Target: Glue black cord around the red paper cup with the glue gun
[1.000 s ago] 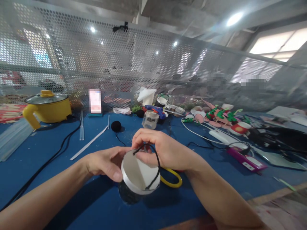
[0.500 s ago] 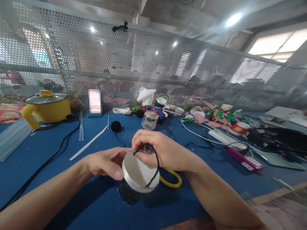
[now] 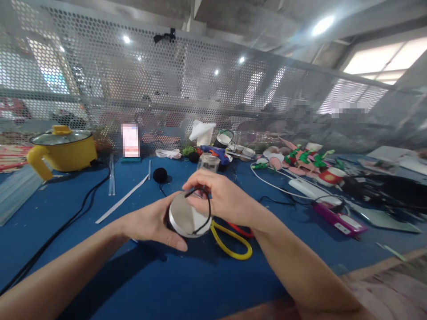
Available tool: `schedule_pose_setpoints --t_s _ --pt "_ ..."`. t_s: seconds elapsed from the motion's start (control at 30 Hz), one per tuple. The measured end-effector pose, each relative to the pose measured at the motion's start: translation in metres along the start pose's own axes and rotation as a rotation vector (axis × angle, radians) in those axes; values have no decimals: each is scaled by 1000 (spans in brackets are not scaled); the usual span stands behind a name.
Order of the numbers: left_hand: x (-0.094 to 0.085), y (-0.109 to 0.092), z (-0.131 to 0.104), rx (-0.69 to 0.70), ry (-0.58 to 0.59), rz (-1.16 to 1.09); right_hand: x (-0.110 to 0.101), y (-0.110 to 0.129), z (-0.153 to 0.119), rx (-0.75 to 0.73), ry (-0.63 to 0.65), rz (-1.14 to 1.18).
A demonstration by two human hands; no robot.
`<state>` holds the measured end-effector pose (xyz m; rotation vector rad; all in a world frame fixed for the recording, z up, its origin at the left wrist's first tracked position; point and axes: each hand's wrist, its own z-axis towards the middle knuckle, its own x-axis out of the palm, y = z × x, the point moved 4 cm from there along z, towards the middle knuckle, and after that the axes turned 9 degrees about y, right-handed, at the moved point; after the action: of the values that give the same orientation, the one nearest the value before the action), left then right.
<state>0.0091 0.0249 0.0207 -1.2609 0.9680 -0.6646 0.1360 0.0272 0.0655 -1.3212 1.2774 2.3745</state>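
My left hand (image 3: 151, 224) is wrapped round the side of a small white-rimmed bucket (image 3: 185, 215), which is tilted so its white inside faces me. A thin black cord handle (image 3: 210, 206) arches over the bucket's right side. My right hand (image 3: 215, 195) is closed at the far rim, thumb inside the bucket and by the cord's end; its fingertips are partly hidden. Beneath my right wrist lie scissors with a yellow handle loop (image 3: 245, 254) and a red one, their blades out of sight. A black yarn ball (image 3: 160, 175) rests beyond my left hand.
A yellow electric pot (image 3: 71, 151) stands at the left, its black cable crossing the blue table. At the back are a clear jar (image 3: 208, 162), a blue glue gun (image 3: 215, 152) and a phone (image 3: 130, 141). A purple power strip (image 3: 338, 218) lies at the right.
The bucket has moved up and slightly left, away from me. My left hand has shifted further round its side, and more of the scissors' handles now shows.
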Motion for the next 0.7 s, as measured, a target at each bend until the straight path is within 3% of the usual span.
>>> schedule_pose_setpoints --t_s 0.2,0.4,0.7 --pt "-16 -14 -11 65 -194 225 -20 4 -17 21 -146 65" --pt "-23 -31 -21 119 -408 430 -7 25 -32 -41 111 10" --pt "-19 -34 -21 121 -416 506 0 30 -28 -57 79 -122"
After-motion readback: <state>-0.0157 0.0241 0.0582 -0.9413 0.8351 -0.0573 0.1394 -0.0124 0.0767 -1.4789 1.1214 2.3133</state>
